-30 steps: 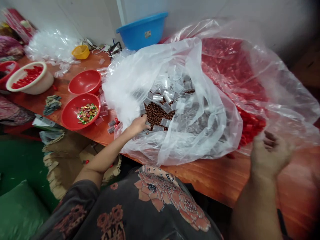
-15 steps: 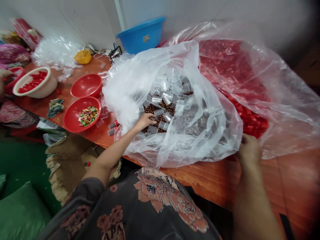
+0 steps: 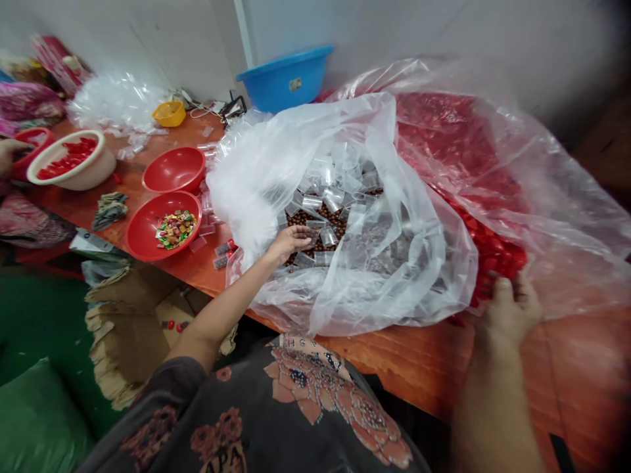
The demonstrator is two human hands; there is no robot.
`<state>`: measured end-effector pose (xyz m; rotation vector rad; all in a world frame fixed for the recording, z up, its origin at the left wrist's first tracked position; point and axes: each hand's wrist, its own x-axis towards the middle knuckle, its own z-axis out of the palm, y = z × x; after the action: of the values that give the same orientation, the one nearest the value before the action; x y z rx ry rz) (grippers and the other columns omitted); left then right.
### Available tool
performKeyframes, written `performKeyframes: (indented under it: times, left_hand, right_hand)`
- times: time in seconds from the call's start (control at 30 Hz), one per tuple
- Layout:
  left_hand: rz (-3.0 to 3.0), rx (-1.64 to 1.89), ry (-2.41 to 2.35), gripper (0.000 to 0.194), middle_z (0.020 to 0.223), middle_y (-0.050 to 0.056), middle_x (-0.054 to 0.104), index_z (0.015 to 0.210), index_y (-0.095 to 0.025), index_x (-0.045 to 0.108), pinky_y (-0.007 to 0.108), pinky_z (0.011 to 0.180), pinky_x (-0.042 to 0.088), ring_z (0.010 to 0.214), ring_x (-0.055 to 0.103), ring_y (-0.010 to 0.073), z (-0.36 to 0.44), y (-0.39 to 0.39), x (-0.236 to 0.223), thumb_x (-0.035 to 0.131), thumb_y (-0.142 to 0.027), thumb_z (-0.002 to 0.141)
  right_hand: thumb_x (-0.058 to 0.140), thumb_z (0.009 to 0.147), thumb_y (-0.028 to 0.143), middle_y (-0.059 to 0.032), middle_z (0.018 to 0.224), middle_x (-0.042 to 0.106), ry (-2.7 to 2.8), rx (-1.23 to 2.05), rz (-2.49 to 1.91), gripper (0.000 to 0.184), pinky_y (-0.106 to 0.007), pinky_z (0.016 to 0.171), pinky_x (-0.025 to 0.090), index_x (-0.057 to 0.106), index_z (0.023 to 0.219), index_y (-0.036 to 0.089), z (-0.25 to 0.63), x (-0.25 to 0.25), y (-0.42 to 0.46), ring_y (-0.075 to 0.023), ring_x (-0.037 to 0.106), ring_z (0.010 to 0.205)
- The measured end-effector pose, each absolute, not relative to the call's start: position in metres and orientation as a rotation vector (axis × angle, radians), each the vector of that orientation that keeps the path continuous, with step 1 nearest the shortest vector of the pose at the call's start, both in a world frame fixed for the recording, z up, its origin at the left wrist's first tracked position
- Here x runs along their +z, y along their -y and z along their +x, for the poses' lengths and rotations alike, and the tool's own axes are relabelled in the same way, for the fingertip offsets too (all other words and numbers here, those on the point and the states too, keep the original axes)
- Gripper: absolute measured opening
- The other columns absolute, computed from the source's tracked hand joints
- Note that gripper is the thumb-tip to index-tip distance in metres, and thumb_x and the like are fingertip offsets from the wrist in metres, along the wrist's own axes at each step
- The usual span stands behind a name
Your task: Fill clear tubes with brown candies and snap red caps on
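Observation:
My left hand (image 3: 290,243) reaches into a white translucent plastic bag (image 3: 266,151), fingers stretched out. At its fingertips are clear plastic tubes (image 3: 328,236) lying among small brown balls (image 3: 323,213); I see nothing firmly gripped. My right hand (image 3: 513,305) is at the front edge of a heap of red plastic pieces (image 3: 497,256) under a clear plastic sheet or bag (image 3: 557,197). Its thumb and fingers are apart, the tips slightly blurred, with no piece visible between them.
Left of the bag stand a red bowl of wrapped sweets (image 3: 145,240), another red bowl (image 3: 173,169), and a white basin of red pieces (image 3: 73,172). A blue basin (image 3: 288,82) is behind. Capped tubes (image 3: 221,256) lie nearby. A torn cardboard box (image 3: 116,328) sits below. Another person's hand (image 3: 7,154) shows far left.
My left hand has moved slightly right among the tubes, its fingers more extended. My right hand has shifted right from the bag's edge to the red pieces, and its fingers have spread.

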<state>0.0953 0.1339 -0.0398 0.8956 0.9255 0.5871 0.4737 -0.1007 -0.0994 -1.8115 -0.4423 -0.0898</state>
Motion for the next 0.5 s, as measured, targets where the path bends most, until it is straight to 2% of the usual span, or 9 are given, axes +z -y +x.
performKeyframes:
  times: [0.1,0.2,0.3,0.37,0.5]
  left_hand:
    - [0.868,0.627,-0.86,0.045,0.095,0.003,0.069,0.101,-0.015,0.06,0.038,0.09,0.053,0.085,0.067,0.0134,0.086,-0.127,-0.03,0.077,-0.004,0.06]
    - [0.948,0.665,-0.869,0.051,0.101,0.004,0.07,0.106,-0.016,0.062,0.038,0.088,0.053,0.089,0.066,0.0155,0.076,-0.118,-0.021,0.079,-0.008,0.059]
    - [1.115,0.7,-0.87,0.046,0.104,0.006,0.071,0.105,-0.015,0.066,0.036,0.093,0.05,0.094,0.065,0.0165,0.071,-0.108,-0.012,0.08,-0.014,0.061]
    - [1.177,0.683,-0.842,0.043,0.106,0.007,0.071,0.105,-0.014,0.068,0.034,0.093,0.049,0.097,0.065,0.0169,0.071,-0.1,-0.006,0.08,-0.018,0.063]
    - [1.1,0.559,-0.801,0.047,0.108,0.009,0.071,0.111,-0.014,0.069,0.034,0.08,0.054,0.088,0.066,0.0176,0.074,-0.086,0.006,0.08,-0.023,0.066]
  right_hand:
    - [0.066,0.055,0.039,-0.006,0.085,0.058,0.33,-0.037,-1.54,0.033,-0.052,0.071,0.051,0.064,0.085,0.026,0.464,-0.069,0.099,-0.0198,0.058,0.06]
    - [0.073,0.049,0.033,-0.0033,0.091,0.056,0.461,0.047,-1.386,0.04,-0.052,0.076,0.052,0.064,0.088,0.031,0.438,-0.026,0.097,-0.0196,0.062,0.067]
    - [0.072,0.058,0.03,-0.0033,0.091,0.059,0.561,0.245,-1.318,0.04,-0.051,0.081,0.053,0.064,0.097,0.03,0.397,0.013,0.09,-0.0202,0.065,0.074]
    - [0.073,0.062,0.032,-0.0018,0.091,0.06,0.577,0.361,-1.286,0.038,-0.049,0.078,0.054,0.064,0.099,0.027,0.366,0.031,0.081,-0.0181,0.065,0.072]
    - [0.071,0.073,0.034,-0.0003,0.09,0.062,0.731,0.632,-1.321,0.03,-0.035,0.077,0.054,0.061,0.098,0.023,0.311,0.041,0.054,-0.014,0.063,0.078]
